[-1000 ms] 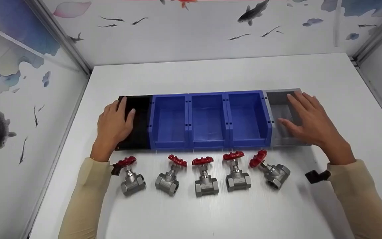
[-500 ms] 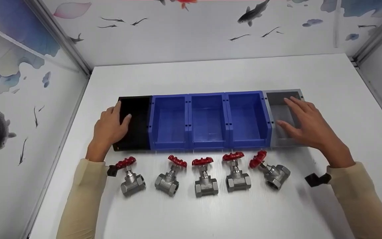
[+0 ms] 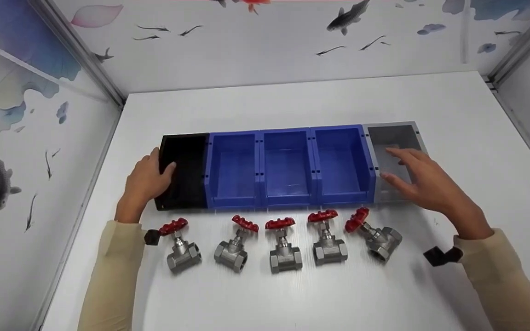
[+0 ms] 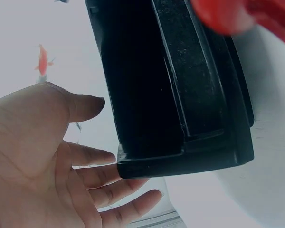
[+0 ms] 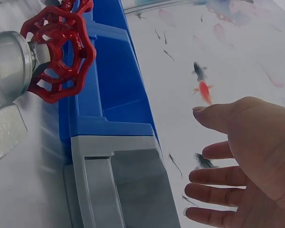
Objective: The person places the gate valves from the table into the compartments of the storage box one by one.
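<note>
Surface (image 3: 292,103) stretches past the blue bins (image 3: 286,168) at twelve o'clock; red-handwheel valves (image 3: 285,258) line six. The left hand (image 3: 145,178), fingers relaxed, gripping nothing, flanks the black bin (image 3: 187,172) at nine; the right hand (image 3: 430,184), likewise, overlaps the gray bin (image 3: 391,138) at three. Both sit nearer six than a second ago.

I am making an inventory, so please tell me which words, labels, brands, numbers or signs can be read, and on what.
No text can be read anywhere.
Valves: any marking would be too small to read.
Bins: no lettering shows.
Wall: printed fish, no readable words.
</note>
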Action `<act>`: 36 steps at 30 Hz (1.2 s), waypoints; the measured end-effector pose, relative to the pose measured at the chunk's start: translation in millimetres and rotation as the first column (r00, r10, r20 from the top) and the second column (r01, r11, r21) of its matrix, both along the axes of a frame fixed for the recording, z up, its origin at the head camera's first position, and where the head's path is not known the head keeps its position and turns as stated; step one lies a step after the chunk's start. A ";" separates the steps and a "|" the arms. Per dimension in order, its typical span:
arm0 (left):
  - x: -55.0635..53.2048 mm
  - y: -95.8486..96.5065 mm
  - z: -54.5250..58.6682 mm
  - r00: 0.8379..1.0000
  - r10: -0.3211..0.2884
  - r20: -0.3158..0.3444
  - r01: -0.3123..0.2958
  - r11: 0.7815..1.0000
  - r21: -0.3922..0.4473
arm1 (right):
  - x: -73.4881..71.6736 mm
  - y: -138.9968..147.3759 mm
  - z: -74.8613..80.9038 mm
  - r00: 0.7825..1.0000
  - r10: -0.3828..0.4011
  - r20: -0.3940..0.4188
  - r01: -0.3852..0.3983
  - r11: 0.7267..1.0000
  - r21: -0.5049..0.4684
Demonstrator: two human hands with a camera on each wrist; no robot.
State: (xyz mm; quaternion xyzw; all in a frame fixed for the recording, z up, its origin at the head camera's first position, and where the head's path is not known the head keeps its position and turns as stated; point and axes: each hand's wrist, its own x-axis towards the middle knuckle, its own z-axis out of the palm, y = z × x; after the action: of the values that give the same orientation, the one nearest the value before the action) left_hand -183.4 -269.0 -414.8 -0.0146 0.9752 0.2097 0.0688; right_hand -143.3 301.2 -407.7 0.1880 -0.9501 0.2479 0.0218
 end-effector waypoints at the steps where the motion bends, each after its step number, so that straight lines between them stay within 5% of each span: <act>1: -0.1 -0.5 -0.3 1.000 -0.001 0.005 0.000 1.000 0.005 | 0.5 -0.4 -0.3 1.000 0.003 0.000 -0.003 1.000 0.000; 21: -6.4 -8.4 -6.5 0.999 0.013 0.032 -0.013 1.000 -0.002 | 11.5 2.0 -6.8 0.994 0.089 -0.066 -0.090 0.996 -0.009; 36: -11.3 -13.8 -12.6 0.999 0.008 0.049 -0.009 1.000 0.022 | 23.7 6.1 -16.2 0.985 0.122 0.126 -0.121 0.993 -0.019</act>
State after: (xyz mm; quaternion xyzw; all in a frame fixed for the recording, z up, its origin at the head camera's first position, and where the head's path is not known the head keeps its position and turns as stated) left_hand -194.7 -282.8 -427.4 -0.0229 0.9708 0.2204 0.0918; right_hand -119.6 307.3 -423.8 0.2292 -0.9350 0.2655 -0.0527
